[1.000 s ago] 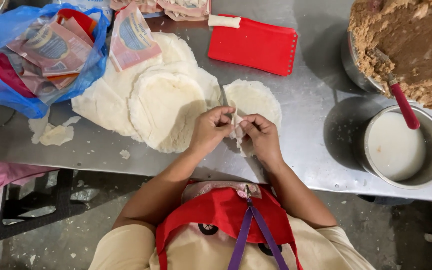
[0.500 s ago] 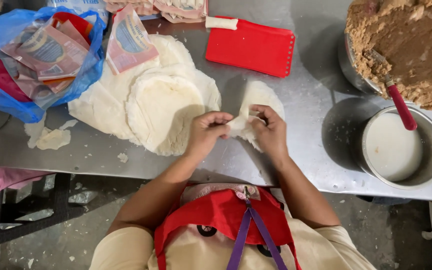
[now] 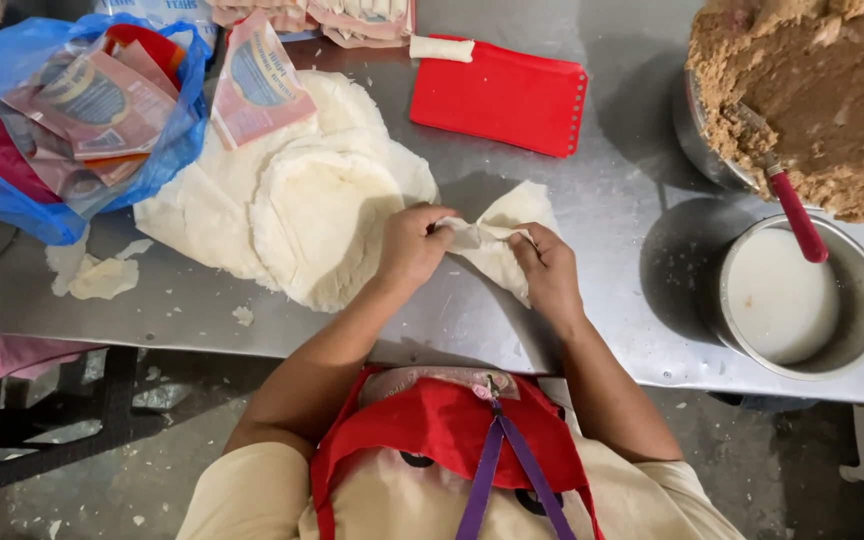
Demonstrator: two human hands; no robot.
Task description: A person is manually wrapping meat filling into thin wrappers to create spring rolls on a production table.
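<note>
A: Surface and room?

B: Steel bench (image 3: 592, 250), dull grey, with crumbs and torn scraps of dough toward its left end. Below its near edge is a rough concrete floor (image 3: 152, 470), speckled with white bits. I stand at the near edge, red apron on.

A: What is laid out on it?

B: Far left, a blue plastic bag (image 3: 12, 160) stuffed with empty pink and red packets. Beside it, a stack of round white wrappers (image 3: 302, 210), with one more packet lying on its far edge. Beyond my hands, a flat red scraper (image 3: 500, 98) with a pale roll just at its far corner. Far right, a metal bowl heaped with brown filling (image 3: 812, 90), a red-handled utensil (image 3: 797, 215) stuck in it, the handle reaching over a steel pot of white liquid (image 3: 787, 295).

A: Hands?

B: Left hand (image 3: 410, 245) is closed, pinching the left end of one wrapper (image 3: 502, 240). Right hand (image 3: 547, 265) is closed on it too, fingers pressed onto its right part.

A: Where is that wrapper, and how does it lie?

B: On the bench just right of the stack, between my hands. It is folded. The gathered roll runs left to right, from hand to hand. The loose flap points away from me, toward the scraper, and a lower corner tails off toward the near edge.
</note>
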